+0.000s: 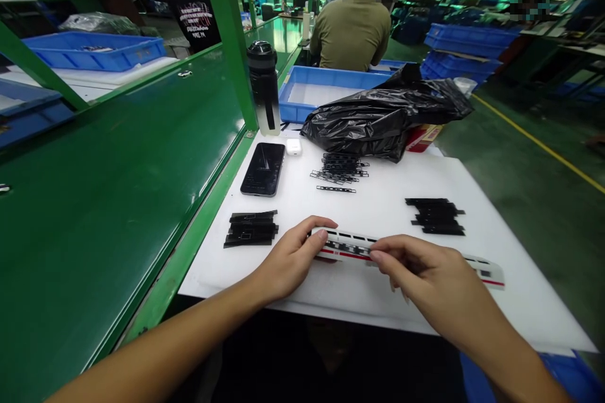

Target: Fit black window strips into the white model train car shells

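A white toy train car body (350, 237) with a red stripe and dark windows lies lengthwise between my hands above the table's near part. My left hand (295, 252) pinches its left end between thumb and fingers. At the middle of the car, the thumb and index finger of my right hand (418, 261) close on a thin black frame strip (347, 248) along its side. The car's right end shows beyond my right hand. A pile of thin black frames (341, 167) lies further back, with one single frame (336, 189) in front of it.
Black flat parts lie in a left stack (251, 228) and a right stack (437, 216) on the white table (378, 192). Behind are a phone (263, 169), white case (293, 147), bottle (263, 88), black plastic bag (378, 113) and blue tray (286, 97). A person (352, 31) sits beyond.
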Demonstrator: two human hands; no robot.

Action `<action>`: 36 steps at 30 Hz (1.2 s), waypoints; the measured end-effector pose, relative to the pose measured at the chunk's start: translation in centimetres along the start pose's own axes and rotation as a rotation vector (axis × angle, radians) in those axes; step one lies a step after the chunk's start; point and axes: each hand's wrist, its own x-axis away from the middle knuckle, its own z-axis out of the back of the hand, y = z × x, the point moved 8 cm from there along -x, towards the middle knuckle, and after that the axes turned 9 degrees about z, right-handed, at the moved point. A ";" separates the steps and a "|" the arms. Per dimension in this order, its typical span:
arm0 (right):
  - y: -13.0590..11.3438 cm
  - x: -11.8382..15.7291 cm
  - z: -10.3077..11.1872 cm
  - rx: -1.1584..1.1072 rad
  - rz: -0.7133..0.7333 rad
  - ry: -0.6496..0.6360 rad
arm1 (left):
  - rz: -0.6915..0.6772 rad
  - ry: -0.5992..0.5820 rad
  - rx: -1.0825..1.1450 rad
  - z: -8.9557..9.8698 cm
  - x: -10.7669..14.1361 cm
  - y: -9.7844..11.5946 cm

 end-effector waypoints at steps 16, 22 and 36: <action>0.0 -0.7 -1.3 -0.013 -0.131 -0.084 | -0.006 0.071 -0.197 0.3 -0.1 -0.5; -0.8 -0.9 -1.2 0.234 -0.036 -0.069 | -0.068 0.125 -0.220 0.2 0.0 0.0; -1.8 -1.7 -0.8 0.455 0.287 -0.074 | -0.109 0.119 -0.278 -0.2 0.6 0.7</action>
